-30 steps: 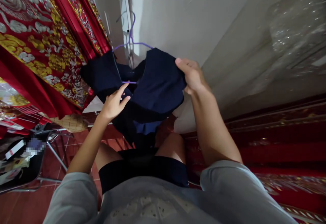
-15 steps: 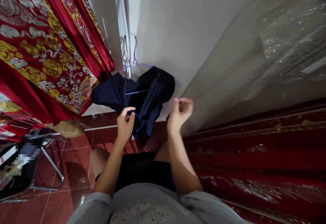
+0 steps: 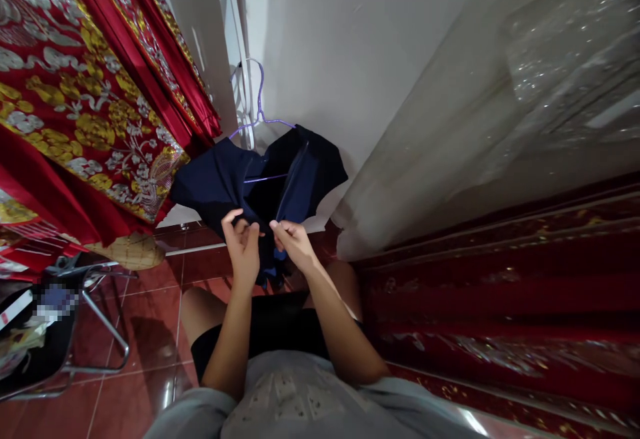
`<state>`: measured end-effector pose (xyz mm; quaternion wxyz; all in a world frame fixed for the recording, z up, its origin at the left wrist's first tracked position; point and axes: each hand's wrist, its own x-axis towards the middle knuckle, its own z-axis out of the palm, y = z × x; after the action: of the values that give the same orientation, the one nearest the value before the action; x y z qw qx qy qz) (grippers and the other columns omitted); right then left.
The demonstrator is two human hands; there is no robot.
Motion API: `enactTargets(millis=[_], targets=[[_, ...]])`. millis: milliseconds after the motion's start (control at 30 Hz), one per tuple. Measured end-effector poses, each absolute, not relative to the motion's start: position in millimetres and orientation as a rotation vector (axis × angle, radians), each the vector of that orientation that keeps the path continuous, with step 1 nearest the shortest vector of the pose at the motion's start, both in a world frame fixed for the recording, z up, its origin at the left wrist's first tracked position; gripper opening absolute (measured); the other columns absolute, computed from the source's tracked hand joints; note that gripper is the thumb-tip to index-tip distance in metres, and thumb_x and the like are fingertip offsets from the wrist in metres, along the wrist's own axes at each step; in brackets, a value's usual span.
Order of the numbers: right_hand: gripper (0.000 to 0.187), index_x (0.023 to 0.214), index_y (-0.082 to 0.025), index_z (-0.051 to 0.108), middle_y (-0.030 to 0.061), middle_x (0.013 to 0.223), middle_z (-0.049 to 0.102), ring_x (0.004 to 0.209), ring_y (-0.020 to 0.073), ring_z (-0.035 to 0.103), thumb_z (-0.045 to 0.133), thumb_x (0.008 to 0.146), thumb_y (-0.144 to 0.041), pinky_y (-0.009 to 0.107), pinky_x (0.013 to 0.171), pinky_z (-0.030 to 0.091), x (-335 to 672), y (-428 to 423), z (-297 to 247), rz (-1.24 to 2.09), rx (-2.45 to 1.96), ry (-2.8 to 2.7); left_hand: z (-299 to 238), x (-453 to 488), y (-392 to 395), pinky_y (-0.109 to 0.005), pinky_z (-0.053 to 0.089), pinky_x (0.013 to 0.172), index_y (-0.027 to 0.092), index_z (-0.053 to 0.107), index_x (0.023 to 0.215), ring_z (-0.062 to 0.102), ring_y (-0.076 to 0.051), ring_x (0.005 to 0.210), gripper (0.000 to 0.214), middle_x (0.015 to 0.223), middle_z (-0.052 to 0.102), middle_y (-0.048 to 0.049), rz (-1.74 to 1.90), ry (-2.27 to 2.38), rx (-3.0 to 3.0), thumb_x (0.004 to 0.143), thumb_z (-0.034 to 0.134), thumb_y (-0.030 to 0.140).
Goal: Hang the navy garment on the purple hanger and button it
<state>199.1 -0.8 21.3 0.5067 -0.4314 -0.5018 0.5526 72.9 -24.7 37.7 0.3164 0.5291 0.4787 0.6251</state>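
A dark navy garment with an open front, like a shirt (image 3: 207,176), hangs on a purple wire hanger (image 3: 261,96). My left hand (image 3: 241,247) is at the left front edge, its fingers curled round the cloth and its index finger raised. Close beside it, my right hand (image 3: 296,242) pinches the opposite front edge between thumb and fingers. Only a narrow gap separates the two hands. The lower part of the shirt is bunched behind and below them, partly hidden.
The hanger hooks on a white metal bar (image 3: 245,86) by a pale wall (image 3: 340,32). Red cloth with gold and silver embroidery (image 3: 100,112) drapes at left, above a black folding chair (image 3: 45,352) holding items. Clear plastic sheeting (image 3: 565,72) and red fabric (image 3: 500,292) line the right.
My right hand has come left and down from beside the garment to its right front edge. The right side of the shirt now spreads wider. My left hand stays near its place.
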Motion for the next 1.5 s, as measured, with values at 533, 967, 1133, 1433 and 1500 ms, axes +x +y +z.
enactTargets(millis=[533,967,1133,1433,1500], targets=[[0.035,0.064,-0.017,0.06,-0.0021,0.045,0.053,0.039,0.0057,0.04,0.065,0.093,-0.037,0.02,0.04,0.028,211,50,102,1.334,-0.992,-1.158,0,95,-14,-0.028,0.049,0.074,0.021,0.055,0.084,0.06,-0.016,0.076,0.01,0.081,0.059,-0.0017,1.431,1.329,1.798,0.092,0.057,0.015],[0.04,0.069,-0.018,0.056,-0.0028,0.048,0.053,0.038,0.0048,0.042,0.064,0.098,-0.044,0.016,0.037,0.029,219,89,173,1.131,-0.905,-1.349,84,69,53,-0.029,0.054,0.084,0.019,0.051,0.134,0.068,-0.016,0.086,0.036,0.095,0.069,-0.006,1.56,1.091,2.118,0.099,0.059,0.026],[0.045,0.07,-0.017,0.057,-0.0024,0.049,0.054,0.041,0.0057,0.044,0.062,0.098,-0.052,0.017,0.041,0.034,221,86,172,1.057,-0.839,-1.498,152,49,84,-0.027,0.053,0.086,0.019,0.066,0.111,0.069,-0.015,0.087,0.021,0.093,0.071,-0.0039,1.531,1.078,2.361,0.103,0.057,0.037],[0.041,0.067,-0.017,0.06,0.0002,0.052,0.055,0.051,0.0113,0.048,0.061,0.097,-0.045,0.025,0.053,0.035,206,86,104,0.756,-1.061,-1.663,153,43,74,-0.022,0.049,0.074,0.019,0.063,0.093,0.065,-0.011,0.073,0.028,0.077,0.063,0.0017,1.833,1.189,2.031,0.102,0.057,0.044],[0.041,0.066,-0.017,0.06,-0.0001,0.05,0.054,0.049,0.0114,0.048,0.059,0.097,-0.044,0.026,0.053,0.034,203,84,83,0.874,-1.104,-1.663,150,27,81,-0.022,0.048,0.077,0.018,0.061,0.092,0.062,-0.01,0.074,0.025,0.077,0.06,0.0024,2.096,1.208,1.793,0.101,0.06,0.041]])
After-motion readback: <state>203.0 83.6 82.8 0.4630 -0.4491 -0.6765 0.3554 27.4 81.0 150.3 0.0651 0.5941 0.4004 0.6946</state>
